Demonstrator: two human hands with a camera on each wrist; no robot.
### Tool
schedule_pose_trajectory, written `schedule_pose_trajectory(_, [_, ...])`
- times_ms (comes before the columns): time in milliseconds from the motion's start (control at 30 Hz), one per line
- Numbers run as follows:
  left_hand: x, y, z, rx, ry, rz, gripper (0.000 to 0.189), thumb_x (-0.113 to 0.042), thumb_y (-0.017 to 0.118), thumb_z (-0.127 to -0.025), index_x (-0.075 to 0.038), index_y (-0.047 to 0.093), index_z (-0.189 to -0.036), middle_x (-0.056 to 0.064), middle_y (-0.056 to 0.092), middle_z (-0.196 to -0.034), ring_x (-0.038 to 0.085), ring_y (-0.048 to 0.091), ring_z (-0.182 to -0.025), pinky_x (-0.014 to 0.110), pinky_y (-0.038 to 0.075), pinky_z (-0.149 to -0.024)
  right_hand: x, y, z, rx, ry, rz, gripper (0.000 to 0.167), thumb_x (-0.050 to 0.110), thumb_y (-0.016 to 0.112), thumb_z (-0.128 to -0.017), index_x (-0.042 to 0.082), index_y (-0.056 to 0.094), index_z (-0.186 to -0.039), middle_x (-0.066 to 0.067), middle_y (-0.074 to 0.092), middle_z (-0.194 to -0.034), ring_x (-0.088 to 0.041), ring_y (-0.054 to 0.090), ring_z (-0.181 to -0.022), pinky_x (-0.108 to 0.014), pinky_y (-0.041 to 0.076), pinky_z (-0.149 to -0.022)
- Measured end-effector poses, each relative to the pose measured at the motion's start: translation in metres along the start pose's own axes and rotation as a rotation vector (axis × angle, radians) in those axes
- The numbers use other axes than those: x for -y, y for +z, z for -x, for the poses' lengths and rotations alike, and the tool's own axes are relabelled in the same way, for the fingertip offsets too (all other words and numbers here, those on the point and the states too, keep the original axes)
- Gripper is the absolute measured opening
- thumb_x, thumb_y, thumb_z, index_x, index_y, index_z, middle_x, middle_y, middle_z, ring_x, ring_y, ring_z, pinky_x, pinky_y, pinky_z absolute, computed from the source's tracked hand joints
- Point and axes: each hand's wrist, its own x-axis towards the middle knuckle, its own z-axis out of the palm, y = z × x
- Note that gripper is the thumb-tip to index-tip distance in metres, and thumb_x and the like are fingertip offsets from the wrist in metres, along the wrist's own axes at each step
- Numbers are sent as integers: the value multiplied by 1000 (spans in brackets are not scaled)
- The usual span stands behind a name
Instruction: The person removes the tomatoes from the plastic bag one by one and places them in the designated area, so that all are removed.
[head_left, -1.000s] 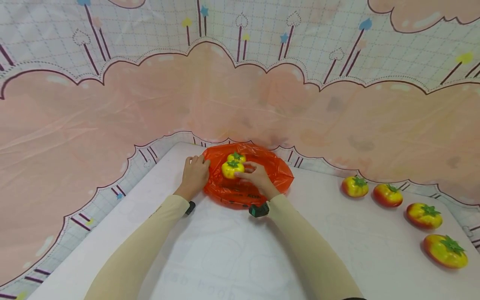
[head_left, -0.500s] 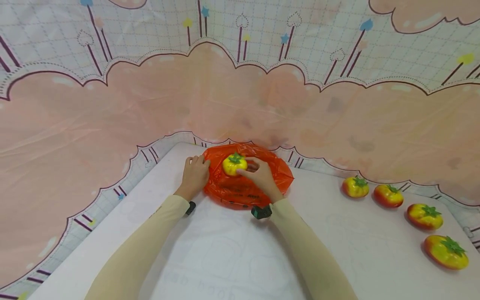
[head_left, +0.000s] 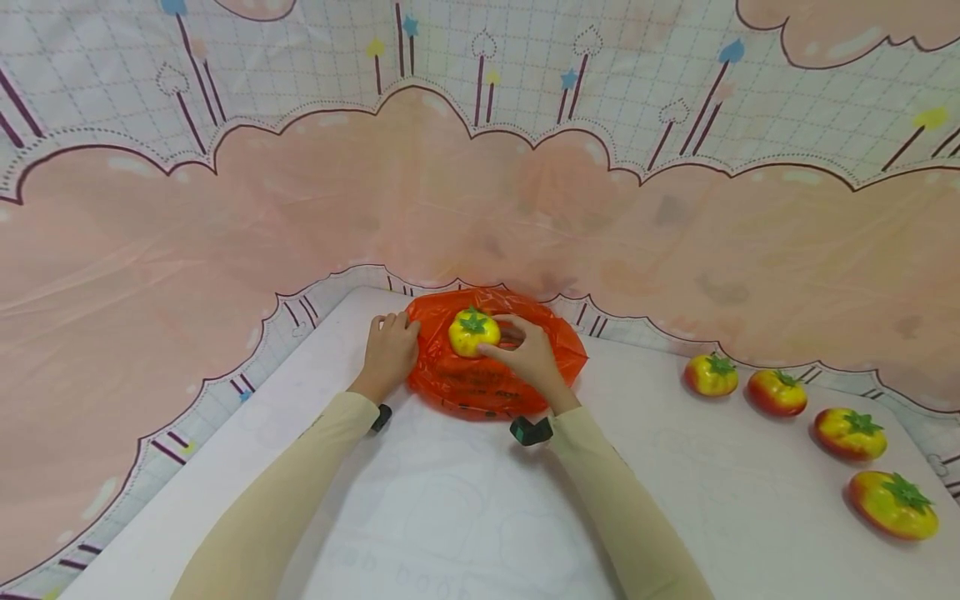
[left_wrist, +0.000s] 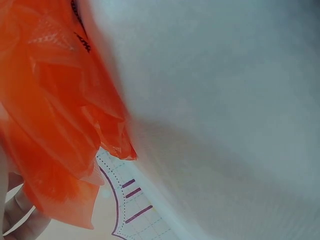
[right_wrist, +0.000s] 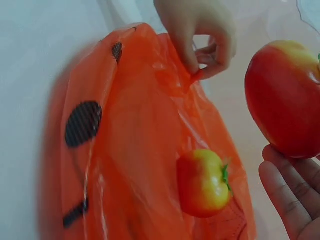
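My left hand (head_left: 388, 350) pinches the left edge of a crumpled red plastic bag (head_left: 457, 385); the right wrist view shows this left thumb and finger (right_wrist: 212, 55) nipping the film. Over the bag, my right hand (head_left: 531, 354) holds a yellow-red persimmon (head_left: 474, 332) with a green leafy top, thumb on the near side and fingers behind. From the right wrist, this held persimmon (right_wrist: 285, 100) looks large and mostly red. A second persimmon (right_wrist: 204, 182) lies on the bag below it; in the head view the held one hides it.
Several more persimmons stand in a curved row at the right of the white table, from one near the back (head_left: 711, 375) to one near the right edge (head_left: 892, 505). A patterned pink and white cloth (head_left: 480, 208) hangs behind and around the table.
My right hand has shifted slightly right with the persimmon, which now covers the one on the bag that showed behind it earlier. My left hand keeps its place on the bag's edge.
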Motion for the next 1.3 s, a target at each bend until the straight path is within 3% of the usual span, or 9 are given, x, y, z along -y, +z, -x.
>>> schedule_pose_trajectory(467, [2, 2, 0, -30, 14, 4, 19, -10, 59, -86, -2, 63, -104, 17, 60, -100, 33, 54, -98, 50, 39, -97, 5, -34, 15, -24, -7, 56, 53, 25, 77, -77, 8, 58, -123, -14, 61, -124, -30, 59, -114, -46, 46, -98])
schedule_pose_trajectory(1300, [2, 4, 0, -32, 16, 9, 19, -9, 58, -87, -1, 64, -104, 17, 60, -99, 33, 52, -97, 49, 39, -97, 5, -102, 42, -105, 45, 172, 57, 28, 73, -81, 9, 52, -130, -18, 57, -129, -33, 56, -119, -42, 50, -92])
